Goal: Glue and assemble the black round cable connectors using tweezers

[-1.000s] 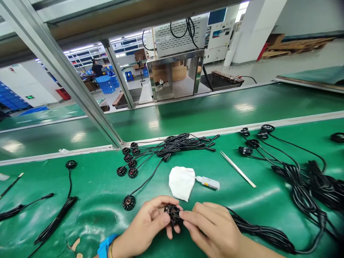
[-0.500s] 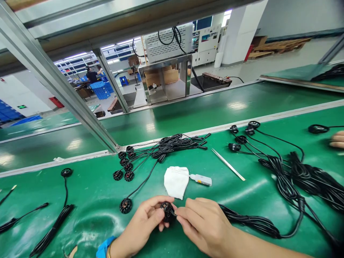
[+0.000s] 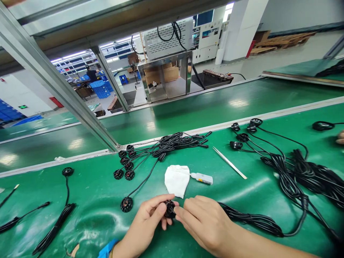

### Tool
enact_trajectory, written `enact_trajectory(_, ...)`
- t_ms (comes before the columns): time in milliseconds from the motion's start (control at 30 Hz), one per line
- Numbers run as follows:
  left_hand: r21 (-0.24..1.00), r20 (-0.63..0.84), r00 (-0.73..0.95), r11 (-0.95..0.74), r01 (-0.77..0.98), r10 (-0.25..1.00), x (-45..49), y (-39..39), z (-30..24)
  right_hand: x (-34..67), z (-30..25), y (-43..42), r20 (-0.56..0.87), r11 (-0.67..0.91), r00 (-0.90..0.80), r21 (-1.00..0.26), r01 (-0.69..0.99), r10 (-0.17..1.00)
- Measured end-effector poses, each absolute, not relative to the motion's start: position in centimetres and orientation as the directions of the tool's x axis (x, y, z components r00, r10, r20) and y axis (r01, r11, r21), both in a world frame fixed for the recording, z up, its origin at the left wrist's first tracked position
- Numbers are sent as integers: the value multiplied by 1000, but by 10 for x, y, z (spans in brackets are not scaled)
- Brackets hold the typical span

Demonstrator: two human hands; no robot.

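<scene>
My left hand point(image 3: 146, 224) holds a small black round slotted housing point(image 3: 169, 209) between thumb and fingers, just above the green mat. From the right, my right hand point(image 3: 202, 222) pinches at the housing's edge; its fingertips hide what exactly they grip there. A coiled black cable point(image 3: 249, 219) emerges from behind my right hand and runs to the right. Just beyond my hands lies a white cloth point(image 3: 176, 180), with a small white bottle point(image 3: 202, 178) touching its right side. Another black round housing point(image 3: 126, 204) rests left of my left hand.
Several cabled housings point(image 3: 129, 165) lie beyond my hands, their cables point(image 3: 177, 145) heaped together. Tweezers point(image 3: 230, 163) lie to the right, near more cable bundles point(image 3: 285, 175). Another cabled housing point(image 3: 67, 172) is at left. A metal post point(image 3: 77, 96) rises behind the mat. Another person's hand point(image 3: 340, 137) shows at right.
The housing has turned slightly in my left hand, and my right fingertips stay at its edge. The other person's hand at the right edge has shifted mostly out of view.
</scene>
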State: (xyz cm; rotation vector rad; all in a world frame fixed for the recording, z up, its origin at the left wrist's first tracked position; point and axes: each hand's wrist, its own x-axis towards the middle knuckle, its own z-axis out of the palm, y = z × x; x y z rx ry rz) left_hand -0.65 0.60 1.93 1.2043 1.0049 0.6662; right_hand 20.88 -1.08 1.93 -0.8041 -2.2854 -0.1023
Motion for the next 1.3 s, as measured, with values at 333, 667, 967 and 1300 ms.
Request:
enact_trajectory(333,955,-297,370,265,135,880,1,6,35,206,21,-10,638,810,-587,-101,578,499)
enact_trajectory(667,947,-321,375,300,115,870,4,2,33,199,11,-14,633,780,-582,-55,624,510)
enact_trajectory(967,967,-253,333,228,112,908,4,0,27,196,15,-12,651,771,-543,-103,629,531)
enact_trajectory(1300,968,-251,372,227,109,894,3,-2,33,195,18,-14,662,762,-536,-83,643,524)
